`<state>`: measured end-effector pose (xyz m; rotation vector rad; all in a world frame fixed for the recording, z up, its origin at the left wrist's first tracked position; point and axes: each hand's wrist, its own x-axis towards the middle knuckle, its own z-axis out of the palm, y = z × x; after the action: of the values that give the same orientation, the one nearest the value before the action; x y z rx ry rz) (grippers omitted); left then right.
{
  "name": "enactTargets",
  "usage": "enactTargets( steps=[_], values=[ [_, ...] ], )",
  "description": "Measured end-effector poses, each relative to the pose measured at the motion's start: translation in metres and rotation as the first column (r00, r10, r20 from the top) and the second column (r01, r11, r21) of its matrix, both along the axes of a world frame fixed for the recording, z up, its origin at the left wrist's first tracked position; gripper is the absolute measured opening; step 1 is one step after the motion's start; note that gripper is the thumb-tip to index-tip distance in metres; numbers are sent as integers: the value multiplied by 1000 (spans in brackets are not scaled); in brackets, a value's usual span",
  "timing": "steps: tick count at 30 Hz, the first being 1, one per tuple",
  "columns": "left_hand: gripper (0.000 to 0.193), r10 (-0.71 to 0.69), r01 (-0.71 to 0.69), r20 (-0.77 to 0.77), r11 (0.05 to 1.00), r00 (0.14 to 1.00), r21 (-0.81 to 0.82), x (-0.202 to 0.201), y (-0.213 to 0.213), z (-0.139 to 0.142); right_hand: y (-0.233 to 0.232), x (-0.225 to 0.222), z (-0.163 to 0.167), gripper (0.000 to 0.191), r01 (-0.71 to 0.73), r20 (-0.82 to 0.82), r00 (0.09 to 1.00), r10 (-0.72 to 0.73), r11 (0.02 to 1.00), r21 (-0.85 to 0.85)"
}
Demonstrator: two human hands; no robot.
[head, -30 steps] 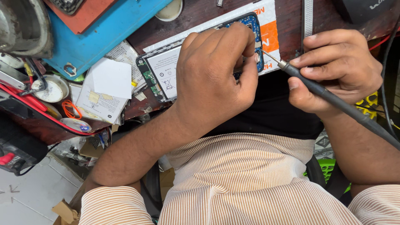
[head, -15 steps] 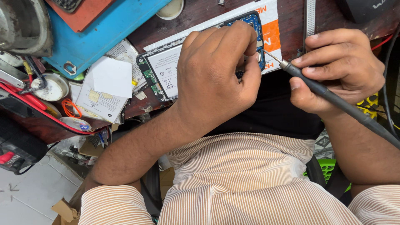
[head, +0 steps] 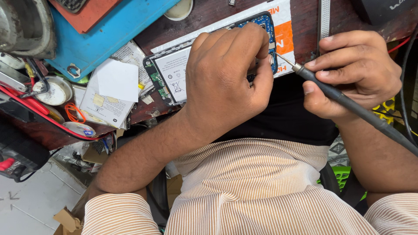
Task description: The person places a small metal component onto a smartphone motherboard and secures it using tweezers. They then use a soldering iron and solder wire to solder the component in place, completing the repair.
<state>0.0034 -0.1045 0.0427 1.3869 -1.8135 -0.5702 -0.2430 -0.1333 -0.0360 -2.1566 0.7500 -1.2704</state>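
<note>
An opened phone (head: pixel 170 77) lies on the brown bench, its white battery and blue circuit board (head: pixel 266 21) exposed. My left hand (head: pixel 226 82) rests over the phone's right half, fingers curled and pressing it down; what sits under the fingertips is hidden. My right hand (head: pixel 355 72) grips a dark soldering iron (head: pixel 348 104) like a pen. Its thin metal tip (head: pixel 283 58) reaches the blue board's right edge, just beside my left index finger.
A white and orange sheet (head: pixel 285 35) lies under the phone. A blue mat (head: pixel 104 39) and paper slips (head: pixel 109 93) sit to the left, with a small round tin (head: pixel 54 91) and red wires (head: pixel 39 115). A black cable (head: pixel 407 78) runs at right.
My left fingers have shifted slightly on the phone and the iron's tip has edged a little along the board. Otherwise both hands stay in place.
</note>
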Motion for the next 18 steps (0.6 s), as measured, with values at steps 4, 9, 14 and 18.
enactTargets(
  steps=[4,9,14,18],
  values=[
    [20,7,-7,9,1000,1000,-1,0,0,0,2,-1,1,18,9,-9,1000,-9,1000,22],
    [20,14,-13,6,1000,1000,-9,-2,-1,-1,3,0,2,19,11,-12,1000,-11,1000,29],
    [20,13,-13,5,1000,1000,-4,-1,0,-1,3,2,4,20,1,-10,1000,0,999,35],
    [20,13,-13,-4,1000,1000,-10,0,1,-1,6,2,7,21,14,-56,998,-10,998,58]
  ],
)
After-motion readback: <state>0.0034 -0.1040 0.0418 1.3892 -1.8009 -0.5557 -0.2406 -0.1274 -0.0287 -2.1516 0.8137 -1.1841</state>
